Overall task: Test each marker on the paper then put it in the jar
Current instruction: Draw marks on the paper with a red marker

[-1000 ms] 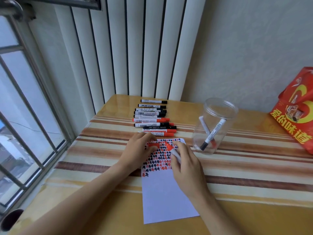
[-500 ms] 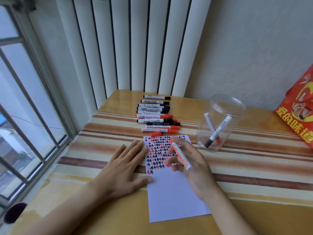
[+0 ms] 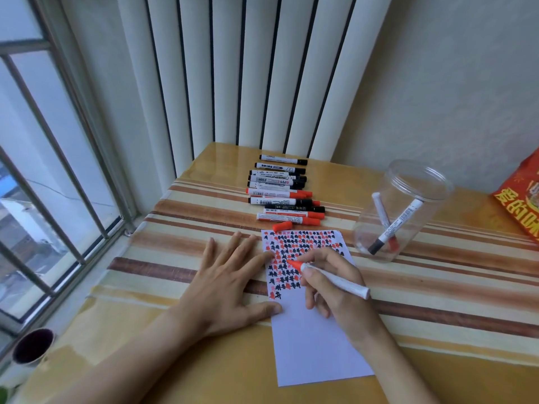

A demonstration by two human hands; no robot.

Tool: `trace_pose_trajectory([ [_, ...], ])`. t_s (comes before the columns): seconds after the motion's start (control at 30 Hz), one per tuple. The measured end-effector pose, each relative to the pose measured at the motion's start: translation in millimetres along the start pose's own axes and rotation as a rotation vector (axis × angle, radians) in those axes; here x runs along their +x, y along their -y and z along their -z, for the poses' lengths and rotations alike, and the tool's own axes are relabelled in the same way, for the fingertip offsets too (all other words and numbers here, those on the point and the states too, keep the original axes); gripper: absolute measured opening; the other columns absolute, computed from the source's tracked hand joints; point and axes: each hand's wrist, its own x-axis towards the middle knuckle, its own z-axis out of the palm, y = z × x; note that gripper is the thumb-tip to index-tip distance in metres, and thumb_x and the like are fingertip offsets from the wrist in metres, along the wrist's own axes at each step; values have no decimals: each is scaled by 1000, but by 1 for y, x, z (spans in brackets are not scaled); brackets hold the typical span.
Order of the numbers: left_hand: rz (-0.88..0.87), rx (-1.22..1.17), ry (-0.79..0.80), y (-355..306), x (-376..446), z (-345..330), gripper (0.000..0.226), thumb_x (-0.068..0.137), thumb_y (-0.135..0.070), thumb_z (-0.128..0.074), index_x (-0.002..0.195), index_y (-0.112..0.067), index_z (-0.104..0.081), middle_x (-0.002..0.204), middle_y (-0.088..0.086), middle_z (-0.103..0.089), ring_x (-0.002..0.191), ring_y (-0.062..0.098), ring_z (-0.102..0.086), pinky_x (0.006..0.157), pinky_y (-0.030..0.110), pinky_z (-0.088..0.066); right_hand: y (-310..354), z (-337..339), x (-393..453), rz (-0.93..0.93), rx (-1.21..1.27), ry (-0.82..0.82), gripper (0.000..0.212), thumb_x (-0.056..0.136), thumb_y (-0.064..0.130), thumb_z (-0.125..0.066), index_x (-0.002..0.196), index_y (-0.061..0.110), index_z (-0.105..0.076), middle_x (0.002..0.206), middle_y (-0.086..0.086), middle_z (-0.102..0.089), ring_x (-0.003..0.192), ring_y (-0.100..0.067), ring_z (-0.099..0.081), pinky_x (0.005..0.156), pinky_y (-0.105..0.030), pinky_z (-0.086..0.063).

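Observation:
A white sheet of paper [image 3: 315, 345] lies on the striped table, its upper half filled with red and black marks. My right hand [image 3: 338, 293] grips an uncapped red marker [image 3: 332, 279] like a pen, tip down on the marks. My left hand [image 3: 230, 284] lies flat, fingers spread, holding down the paper's left edge. The marker's red cap [image 3: 282, 225] lies just above the paper. A row of several capped black and red markers [image 3: 284, 193] lies further back. The clear plastic jar [image 3: 405, 211] stands to the right with two markers inside.
A red printed bag [image 3: 522, 199] sits at the right edge of the table. White vertical blinds and a wall stand behind the table. A barred window runs along the left. A dark cup [image 3: 32, 346] stands at the lower left.
The cap came off the red marker and now lies above the paper. My right hand turned the marker into a writing grip, tip on the paper. My left hand moved back and flattened.

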Motion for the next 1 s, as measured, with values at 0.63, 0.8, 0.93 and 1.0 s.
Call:
trace_pose_trajectory([
  [0.63, -23, 35, 54, 1, -1, 2, 99, 77, -97, -18, 157, -47, 12, 168, -6, 17, 150, 16, 31, 122, 59, 13, -11, -12, -7, -51, -130, -34, 27, 95, 5, -68, 77, 20, -53, 54, -23, -59, 42, -28, -55, 43, -31, -45],
  [0.8, -16, 63, 78, -1, 0, 6, 106, 72, -100, -16, 158, -44, 13, 167, -5, 20, 150, 17, 33, 121, 59, 11, -9, -12, -8, -42, -143, -38, 24, 96, 5, -68, 80, 16, -54, 55, -24, -59, 42, -27, -55, 43, -32, -47],
  [0.93, -11, 65, 85, -2, 0, 6, 107, 71, -100, -14, 157, -44, 14, 168, -5, 20, 149, 16, 34, 121, 59, 11, -9, -13, -8, -41, -160, -37, 19, 96, 5, -67, 85, 10, -53, 55, -24, -59, 42, -26, -55, 43, -32, -47],
  [1.0, -9, 71, 91, -2, 0, 6, 108, 71, -100, -14, 158, -43, 15, 168, -5, 20, 149, 16, 34, 121, 59, 11, -8, -13, -8, -49, -170, -35, 18, 96, 5, -68, 87, 6, -52, 56, -23, -59, 42, -25, -56, 43, -32, -47],
])
